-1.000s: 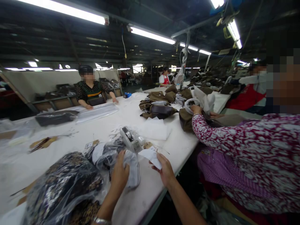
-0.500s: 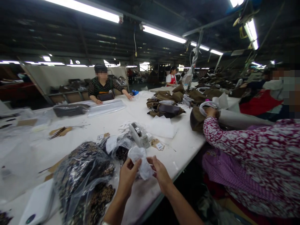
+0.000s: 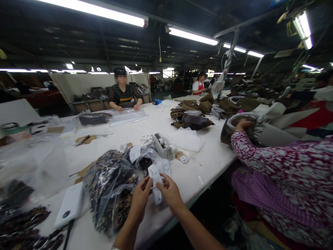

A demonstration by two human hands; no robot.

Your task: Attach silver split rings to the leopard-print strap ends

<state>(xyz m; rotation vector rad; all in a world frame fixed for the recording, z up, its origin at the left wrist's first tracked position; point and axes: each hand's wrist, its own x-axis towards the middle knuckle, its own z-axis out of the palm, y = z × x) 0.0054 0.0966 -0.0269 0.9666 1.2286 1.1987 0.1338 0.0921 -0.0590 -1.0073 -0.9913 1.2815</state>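
Observation:
Between both hands I hold a strip of crumpled white tissue paper (image 3: 155, 180), folded narrow and upright over the table edge. My left hand (image 3: 141, 195) pinches its left side with thumb and fingers. My right hand (image 3: 169, 194) grips the right side, thumb across the front. Left of my hands lies a clear plastic bag (image 3: 110, 184) with dark leopard-patterned fabric inside. Just beyond the paper, a second, smaller wrapped patterned bundle (image 3: 142, 156) rests against a grey tape dispenser (image 3: 162, 146).
Brown tags (image 3: 182, 157) and white sheets (image 3: 187, 139) lie beyond the dispenser. A white phone (image 3: 69, 201) is at left. Brown bags (image 3: 192, 116) are piled farther back. A co-worker's patterned sleeve (image 3: 265, 149) is close on my right; another person (image 3: 125, 92) stands across the table (image 3: 145, 126).
The white paper has gone from a loose, wide crumple to a narrow folded strip. My right fingers have closed on it. The view has swung left; the person opposite has drawn both hands together.

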